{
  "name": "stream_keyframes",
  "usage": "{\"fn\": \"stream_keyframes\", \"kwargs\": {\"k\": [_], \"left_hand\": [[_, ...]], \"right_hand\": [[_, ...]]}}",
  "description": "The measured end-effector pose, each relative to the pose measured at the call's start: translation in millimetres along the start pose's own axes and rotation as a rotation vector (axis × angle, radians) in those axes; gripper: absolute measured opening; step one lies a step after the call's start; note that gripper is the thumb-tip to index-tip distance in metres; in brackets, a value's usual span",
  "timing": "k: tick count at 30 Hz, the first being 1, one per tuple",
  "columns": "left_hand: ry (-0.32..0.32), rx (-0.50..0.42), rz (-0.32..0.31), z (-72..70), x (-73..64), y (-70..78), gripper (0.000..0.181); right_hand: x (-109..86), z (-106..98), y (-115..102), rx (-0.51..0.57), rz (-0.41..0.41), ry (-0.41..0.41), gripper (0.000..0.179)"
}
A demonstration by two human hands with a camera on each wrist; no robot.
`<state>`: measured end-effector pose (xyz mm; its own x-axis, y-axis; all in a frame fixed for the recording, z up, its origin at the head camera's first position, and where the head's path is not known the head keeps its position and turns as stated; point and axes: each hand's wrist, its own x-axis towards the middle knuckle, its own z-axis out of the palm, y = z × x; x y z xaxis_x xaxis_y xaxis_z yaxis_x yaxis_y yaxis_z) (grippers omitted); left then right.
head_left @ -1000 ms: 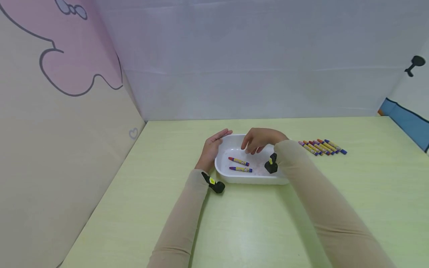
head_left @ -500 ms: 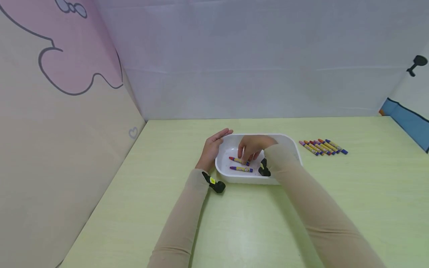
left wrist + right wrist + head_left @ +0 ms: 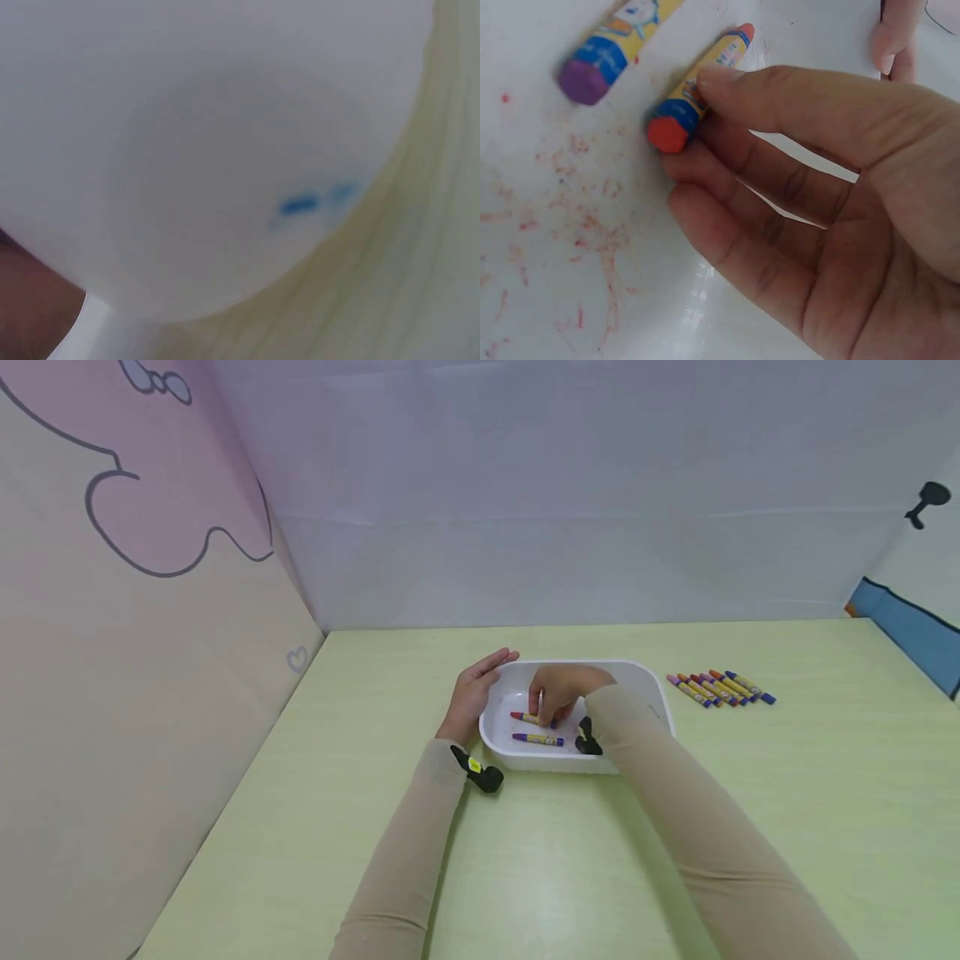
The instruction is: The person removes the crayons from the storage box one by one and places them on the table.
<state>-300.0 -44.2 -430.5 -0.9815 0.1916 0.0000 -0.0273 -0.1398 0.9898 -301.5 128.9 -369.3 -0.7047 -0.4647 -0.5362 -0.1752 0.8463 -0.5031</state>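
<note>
In the head view my left hand (image 3: 471, 697) rests against the left end of a white plastic tray (image 3: 577, 763), its fingers stretched along the far left corner. My right hand (image 3: 564, 688) reaches down inside the tray. Thumb and fingers pinch an orange-red crayon (image 3: 694, 88) with a yellow and blue wrapper, seen closely in the right wrist view. Beside it, nearer me, a purple crayon (image 3: 537, 739) lies on the tray floor. The left wrist view is filled by the tray's outer wall (image 3: 225, 150), with a blue smudge and a bit of skin at lower left.
Several crayons (image 3: 718, 689) lie side by side on the pale table (image 3: 540, 868), right of the tray. Reddish crayon marks (image 3: 585, 225) speckle the tray floor. A light grey wall (image 3: 570, 510) stands behind the table, and another wall (image 3: 187, 693) rises at its left.
My right hand has lowered into the tray and moved slightly left, then taken the orange-red crayon between thumb and fingers. The left hand and tray have stayed put.
</note>
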Motion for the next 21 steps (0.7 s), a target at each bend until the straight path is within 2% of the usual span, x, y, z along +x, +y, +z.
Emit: {"fn": "stream_keyframes", "kwargs": {"k": [9,15,21], "left_hand": [[-0.005,0.003,-0.005,-0.1,-0.4,-0.1,0.039],[-0.019,-0.008,-0.024,-0.6,-0.9,1.1,0.039],[-0.020,-0.006,-0.013,-0.2,0.0,1.4,0.040]], "right_hand": [[-3.7,-5,3,-0.036,-0.012,0.018,0.014],[-12.5,-13,3,-0.038,-0.049,0.024,0.016],[-23.6,-24,8,-0.047,-0.078,0.056,0.018]]}}
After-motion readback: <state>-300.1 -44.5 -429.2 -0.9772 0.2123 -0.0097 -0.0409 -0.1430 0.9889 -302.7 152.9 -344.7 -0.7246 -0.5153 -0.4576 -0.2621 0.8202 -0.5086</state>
